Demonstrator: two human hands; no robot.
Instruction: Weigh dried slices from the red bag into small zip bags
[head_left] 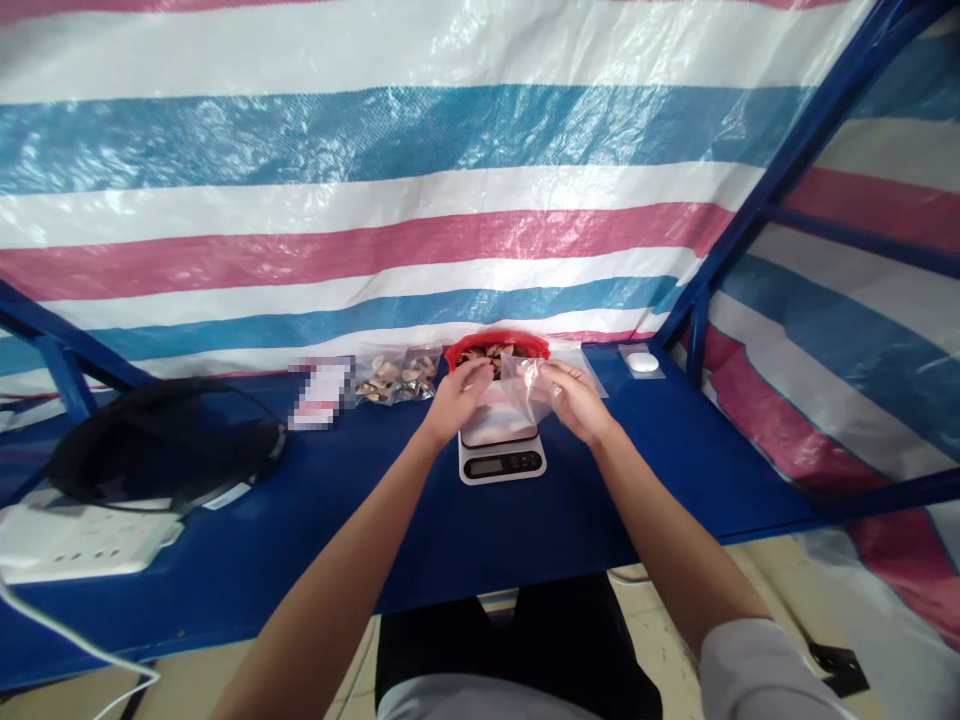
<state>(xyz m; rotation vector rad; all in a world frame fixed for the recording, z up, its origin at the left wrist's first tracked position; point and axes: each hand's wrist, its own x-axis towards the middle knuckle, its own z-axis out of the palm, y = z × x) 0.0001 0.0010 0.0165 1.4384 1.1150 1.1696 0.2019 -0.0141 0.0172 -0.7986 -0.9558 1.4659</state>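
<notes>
In the head view, a clear plastic bag [528,388] hangs from the pinched fingers of my right hand [576,400]. My left hand [457,402] is beside the bag on its left, fingers reaching forward and apart, with nothing visible in them. Both hands are above a white kitchen scale [502,464] with a dark display panel; the bag covers part of its plate. Just behind the scale sits a red bag [534,342] filled with brown, dried-looking slices [487,353], partly hidden by my hands.
Two clear bags of pale brown pieces [379,378] lie left of the red bag, beside a blurred card [321,392]. A black round mesh item [165,440] and a white power strip [82,540] occupy the left. A white round object [642,362] lies right on the blue table [420,560].
</notes>
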